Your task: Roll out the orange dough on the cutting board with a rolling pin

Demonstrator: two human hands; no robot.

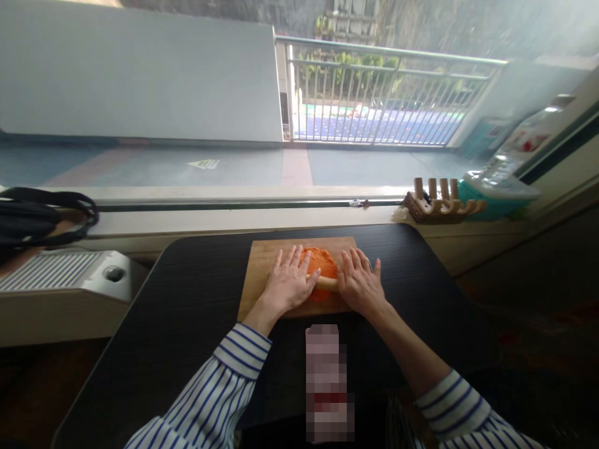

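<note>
At far left, a black strapped bag (28, 218) sits above a white slatted unit (100, 287). Next comes a dark table (187, 299) bearing a wooden board (257, 268). The left hand (290, 280) lies palm down over the left end of a slim rolling pin (326, 284), fingers slightly spread, thumb pointing inward. Between the hands, flattened orange dough (322, 262) lies on the board, the pin across it. The right hand (361, 280) covers the pin's right end, fingers extended, little finger apart. Farther right stand a wooden rack (437, 209) and a teal tub (508, 199).
</note>
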